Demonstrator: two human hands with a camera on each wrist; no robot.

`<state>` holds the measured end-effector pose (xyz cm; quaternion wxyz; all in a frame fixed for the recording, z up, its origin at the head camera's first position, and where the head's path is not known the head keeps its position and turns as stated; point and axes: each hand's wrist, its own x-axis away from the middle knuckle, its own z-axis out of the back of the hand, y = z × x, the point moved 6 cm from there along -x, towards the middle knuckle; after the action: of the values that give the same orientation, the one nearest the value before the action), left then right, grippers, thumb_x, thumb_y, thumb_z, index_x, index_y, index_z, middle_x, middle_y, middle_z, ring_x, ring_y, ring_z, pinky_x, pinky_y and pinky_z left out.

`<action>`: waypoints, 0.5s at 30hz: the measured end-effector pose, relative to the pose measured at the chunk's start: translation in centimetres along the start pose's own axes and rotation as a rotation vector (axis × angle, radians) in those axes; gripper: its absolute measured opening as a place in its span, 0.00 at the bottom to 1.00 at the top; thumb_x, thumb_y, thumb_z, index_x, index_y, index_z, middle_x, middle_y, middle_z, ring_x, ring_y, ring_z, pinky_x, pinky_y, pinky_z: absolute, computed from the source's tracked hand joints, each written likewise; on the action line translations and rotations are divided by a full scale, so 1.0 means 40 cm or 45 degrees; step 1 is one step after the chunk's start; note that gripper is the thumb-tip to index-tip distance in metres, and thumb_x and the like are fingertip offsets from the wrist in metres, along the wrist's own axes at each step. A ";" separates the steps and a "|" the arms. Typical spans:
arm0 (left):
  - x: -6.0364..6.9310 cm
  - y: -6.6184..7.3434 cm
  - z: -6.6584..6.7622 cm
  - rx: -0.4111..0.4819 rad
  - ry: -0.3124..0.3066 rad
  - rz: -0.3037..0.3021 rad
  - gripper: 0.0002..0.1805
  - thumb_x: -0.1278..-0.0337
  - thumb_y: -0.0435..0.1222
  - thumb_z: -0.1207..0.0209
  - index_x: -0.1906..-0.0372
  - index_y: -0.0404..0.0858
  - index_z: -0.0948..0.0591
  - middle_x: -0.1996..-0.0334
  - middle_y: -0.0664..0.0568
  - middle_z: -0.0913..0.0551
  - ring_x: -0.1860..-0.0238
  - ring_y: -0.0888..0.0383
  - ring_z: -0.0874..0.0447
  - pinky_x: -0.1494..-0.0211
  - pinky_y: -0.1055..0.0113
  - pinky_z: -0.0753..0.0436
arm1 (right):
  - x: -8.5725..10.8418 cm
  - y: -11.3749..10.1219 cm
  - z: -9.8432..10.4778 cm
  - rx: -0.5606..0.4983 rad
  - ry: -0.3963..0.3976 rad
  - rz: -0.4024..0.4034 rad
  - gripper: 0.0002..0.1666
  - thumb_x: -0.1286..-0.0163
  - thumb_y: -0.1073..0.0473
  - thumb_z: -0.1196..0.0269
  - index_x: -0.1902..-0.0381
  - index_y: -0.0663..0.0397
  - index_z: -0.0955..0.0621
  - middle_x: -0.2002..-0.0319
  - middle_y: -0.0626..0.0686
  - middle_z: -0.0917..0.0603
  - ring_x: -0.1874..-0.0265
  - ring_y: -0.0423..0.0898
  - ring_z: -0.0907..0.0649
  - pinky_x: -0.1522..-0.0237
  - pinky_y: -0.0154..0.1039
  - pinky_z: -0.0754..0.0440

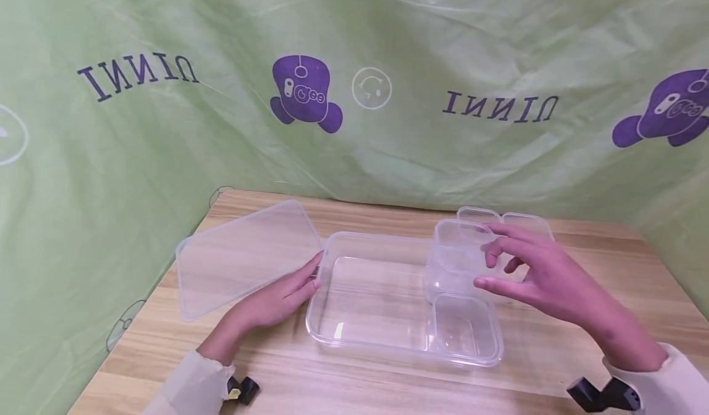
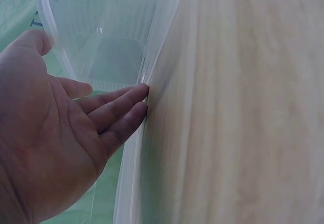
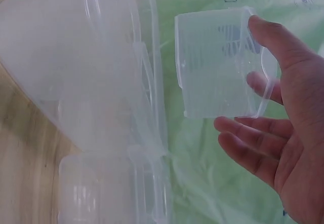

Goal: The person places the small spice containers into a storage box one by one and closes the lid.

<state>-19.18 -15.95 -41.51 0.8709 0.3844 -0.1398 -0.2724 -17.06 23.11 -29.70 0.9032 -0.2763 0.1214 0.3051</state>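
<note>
A large clear rectangular container (image 1: 376, 344) stands on the table. The straight fingers of my left hand (image 1: 282, 298) touch its left side, as the left wrist view also shows on the container wall (image 2: 116, 32). My right hand (image 1: 548, 273) holds a small clear box (image 1: 462, 249) over the large container's far right part. In the right wrist view the thumb and fingers lie on opposite sides of this small box (image 3: 217, 64). Another small clear box (image 1: 462, 329) sits inside the large container's near right corner. Transparent walls overlap, so the held box's underside is unclear.
A flat translucent lid (image 1: 249, 261) lies left of the large container. Two more small clear boxes, one at the back (image 1: 479, 215) and one beside it (image 1: 528, 223), stand behind my right hand. A green printed curtain (image 1: 354, 156) hangs behind the wooden table (image 1: 620, 267).
</note>
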 end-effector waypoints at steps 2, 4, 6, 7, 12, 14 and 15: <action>0.001 -0.001 -0.001 -0.006 0.005 0.004 0.35 0.15 0.44 0.59 0.16 0.39 0.57 0.18 0.45 0.56 0.20 0.49 0.55 0.21 0.50 0.49 | -0.011 -0.006 -0.009 -0.007 -0.011 0.029 0.21 0.45 0.53 0.18 0.66 0.33 0.23 0.34 0.55 0.22 0.55 0.47 0.17 0.72 0.32 0.16; 0.001 -0.002 -0.003 -0.011 0.009 0.003 0.35 0.15 0.44 0.59 0.16 0.40 0.57 0.18 0.45 0.56 0.20 0.49 0.55 0.21 0.50 0.48 | -0.020 -0.010 -0.017 -0.015 -0.021 0.059 0.21 0.44 0.53 0.18 0.66 0.34 0.22 0.34 0.54 0.22 0.60 0.43 0.16 0.70 0.32 0.14; 0.002 -0.002 -0.004 -0.014 0.013 0.004 0.35 0.15 0.44 0.59 0.16 0.40 0.57 0.18 0.45 0.55 0.20 0.50 0.55 0.21 0.50 0.48 | -0.028 -0.014 -0.025 -0.018 -0.031 0.090 0.21 0.44 0.53 0.18 0.65 0.35 0.22 0.34 0.53 0.23 0.58 0.43 0.15 0.67 0.32 0.14; 0.001 -0.002 -0.005 -0.014 0.016 0.002 0.35 0.15 0.43 0.59 0.16 0.40 0.57 0.18 0.45 0.55 0.20 0.50 0.55 0.21 0.50 0.48 | -0.031 -0.015 -0.029 -0.022 -0.037 0.101 0.21 0.44 0.53 0.18 0.65 0.34 0.22 0.34 0.54 0.23 0.57 0.43 0.15 0.67 0.32 0.13; -0.001 0.000 -0.007 -0.017 0.035 -0.016 0.35 0.15 0.43 0.58 0.16 0.40 0.56 0.18 0.45 0.53 0.20 0.50 0.53 0.21 0.50 0.47 | -0.041 -0.017 -0.048 -0.058 -0.070 0.089 0.19 0.41 0.52 0.20 0.65 0.34 0.23 0.34 0.56 0.24 0.63 0.38 0.14 0.67 0.32 0.13; -0.001 0.000 -0.007 -0.017 0.040 -0.018 0.35 0.15 0.43 0.58 0.16 0.40 0.55 0.18 0.44 0.53 0.20 0.50 0.53 0.21 0.51 0.47 | -0.045 -0.015 -0.055 -0.078 -0.084 0.071 0.17 0.40 0.52 0.21 0.65 0.37 0.22 0.33 0.56 0.24 0.67 0.35 0.14 0.67 0.33 0.13; -0.001 0.000 -0.008 -0.017 0.041 -0.019 0.35 0.15 0.43 0.58 0.16 0.40 0.55 0.18 0.44 0.53 0.20 0.50 0.53 0.21 0.51 0.48 | -0.047 -0.015 -0.059 -0.085 -0.092 0.064 0.16 0.39 0.51 0.21 0.65 0.38 0.21 0.33 0.57 0.24 0.69 0.33 0.14 0.66 0.33 0.13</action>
<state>-19.06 -15.72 -41.71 0.8736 0.3837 -0.1212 -0.2736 -18.27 20.45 -30.64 0.8894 -0.2921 0.0853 0.3413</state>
